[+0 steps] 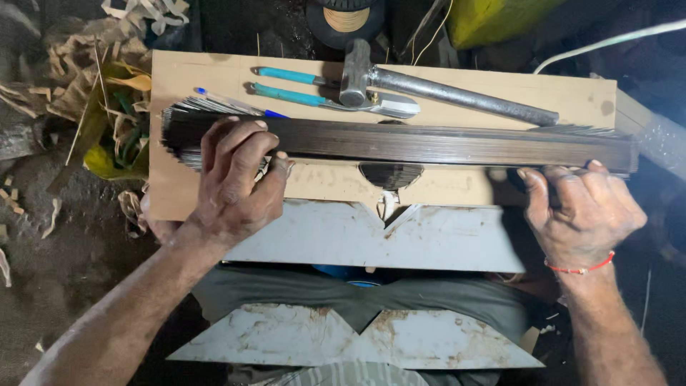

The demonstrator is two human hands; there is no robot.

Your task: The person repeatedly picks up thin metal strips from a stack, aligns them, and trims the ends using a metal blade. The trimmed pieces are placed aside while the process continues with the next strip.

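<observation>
A long dark bundle of thin sticks (429, 143) lies across a light wooden board (214, 75). My left hand (236, 182) grips the bundle near its left end, fingers wrapped over the top. At the bundle's right end my right hand (582, 211), with a red thread at the wrist, holds it from below. The sticks fan out slightly at both ends.
Behind the bundle on the board lie a metal hammer (443, 89), scissors with teal handles (314, 96) and a blue pen (236, 104). White notched plates (443, 239) sit in front. Dry leaf scraps (107, 121) pile at the left; a thread spool (346, 18) stands behind.
</observation>
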